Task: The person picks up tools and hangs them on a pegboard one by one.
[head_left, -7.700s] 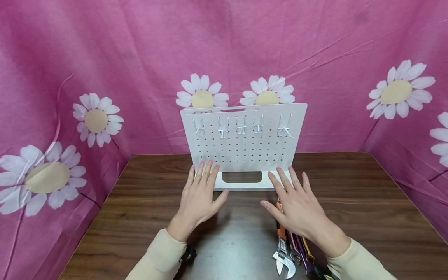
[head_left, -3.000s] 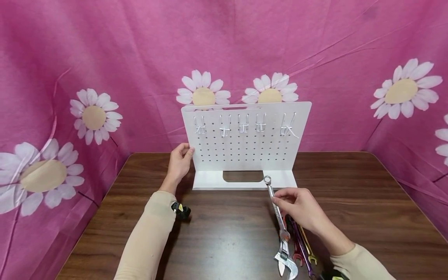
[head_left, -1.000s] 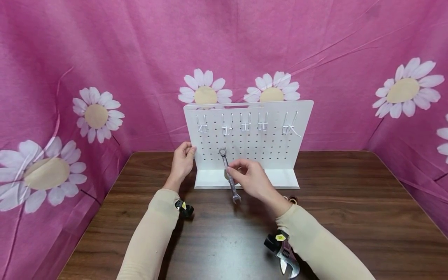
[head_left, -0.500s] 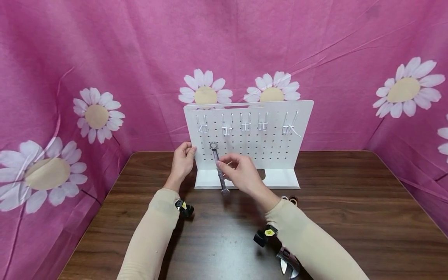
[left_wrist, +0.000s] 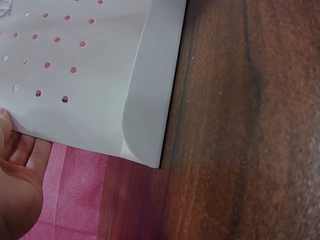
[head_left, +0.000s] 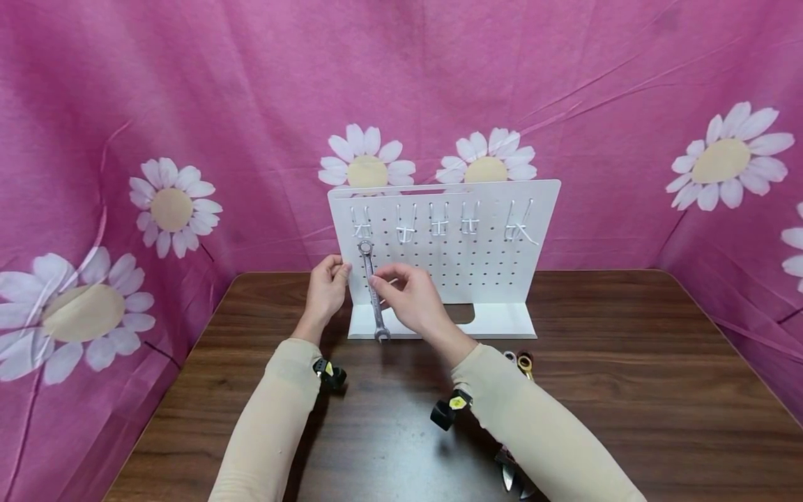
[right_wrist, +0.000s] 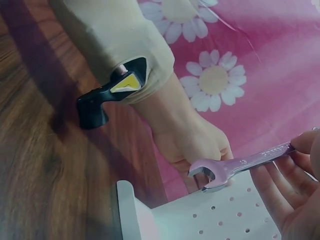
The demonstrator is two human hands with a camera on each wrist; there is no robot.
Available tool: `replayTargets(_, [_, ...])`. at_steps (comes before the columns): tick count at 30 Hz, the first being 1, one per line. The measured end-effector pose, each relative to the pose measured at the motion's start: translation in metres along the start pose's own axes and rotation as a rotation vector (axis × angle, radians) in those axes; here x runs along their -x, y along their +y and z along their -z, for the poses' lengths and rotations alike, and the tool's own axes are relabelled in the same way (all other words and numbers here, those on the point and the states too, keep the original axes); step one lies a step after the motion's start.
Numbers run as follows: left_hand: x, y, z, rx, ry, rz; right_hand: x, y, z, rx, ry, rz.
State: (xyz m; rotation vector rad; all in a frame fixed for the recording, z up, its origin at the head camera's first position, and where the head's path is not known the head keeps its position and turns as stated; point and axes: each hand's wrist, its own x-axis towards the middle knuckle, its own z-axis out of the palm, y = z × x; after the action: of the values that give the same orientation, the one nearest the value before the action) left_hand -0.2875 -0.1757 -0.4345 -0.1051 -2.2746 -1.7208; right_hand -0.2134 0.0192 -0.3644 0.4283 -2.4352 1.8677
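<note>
A silver combination wrench [head_left: 374, 296] is pinched near its middle by my right hand [head_left: 410, 300], ring end up, in front of the pegboard's left part. The ring end stands just below the leftmost white hook [head_left: 361, 229]. In the right wrist view the wrench's open jaw end [right_wrist: 212, 172] points toward the camera's left, with the right hand [right_wrist: 295, 190] around the shank. My left hand [head_left: 325, 289] grips the left edge of the white pegboard [head_left: 452, 258]; the left wrist view shows fingers of the left hand [left_wrist: 20, 185] behind the board [left_wrist: 95, 120].
Several more white hooks [head_left: 440, 224] line the board's upper part. Wrenches [head_left: 524, 362] and an adjustable wrench [head_left: 508, 475] lie on the wooden table [head_left: 627, 390], partly hidden under the right sleeve. Behind hangs a pink cloth [head_left: 270, 139] with daisies.
From among the tools at the right, my right hand took the silver wrench and carried it left and up to the board's left part. My left hand moved from the base to the board's edge.
</note>
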Motion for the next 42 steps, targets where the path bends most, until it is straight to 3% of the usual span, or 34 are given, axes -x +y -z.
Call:
replayTargets(8, [0.000,0.001,0.001,0.021,0.006,0.002,-0.012,-0.006,-0.010,-0.067,0.016,0.034])
replayTargets(20, [-0.001,-0.002,0.000,0.041,0.010,-0.019,-0.023,-0.005,-0.023,0.023,0.006,0.005])
replayTargets(33, [-0.003,-0.002,0.000,0.034,0.008,-0.007,-0.026,-0.003,-0.024,0.019,0.034,0.015])
replayTargets(42, [-0.002,-0.003,0.001,0.027,0.004,0.009,-0.032,0.001,-0.027,0.015,0.036,-0.053])
